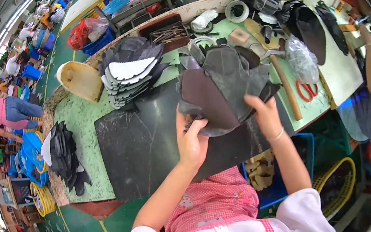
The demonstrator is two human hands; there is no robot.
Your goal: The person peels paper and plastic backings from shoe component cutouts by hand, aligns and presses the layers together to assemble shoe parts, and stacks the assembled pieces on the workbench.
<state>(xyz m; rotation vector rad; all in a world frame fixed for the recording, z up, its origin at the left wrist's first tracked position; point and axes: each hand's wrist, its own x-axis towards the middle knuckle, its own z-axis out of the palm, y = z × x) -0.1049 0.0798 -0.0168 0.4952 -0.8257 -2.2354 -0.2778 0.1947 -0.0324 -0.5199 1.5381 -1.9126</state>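
Both my hands hold a floppy dark leather shoe upper (207, 99), with a brown panel on one side and grey-black leather on the other. My left hand (191, 140) pinches its lower left edge, thumb on top. At its right edge, my right hand (266, 114) is closed with the thumb over the leather. The fingers underneath are hidden. The upper is raised over a black cutting mat (135, 147). Just right of it lies a hammer with a long wooden handle (287, 89).
Stacked dark pieces with white edges (133, 71) and another dark pile (64, 155) lie left. Red-handled scissors (307, 91), a clear plastic bag (302, 60) and a tape roll (237, 11) lie right. A tool tray (169, 34) stands behind. A person (12, 112) bends at far left.
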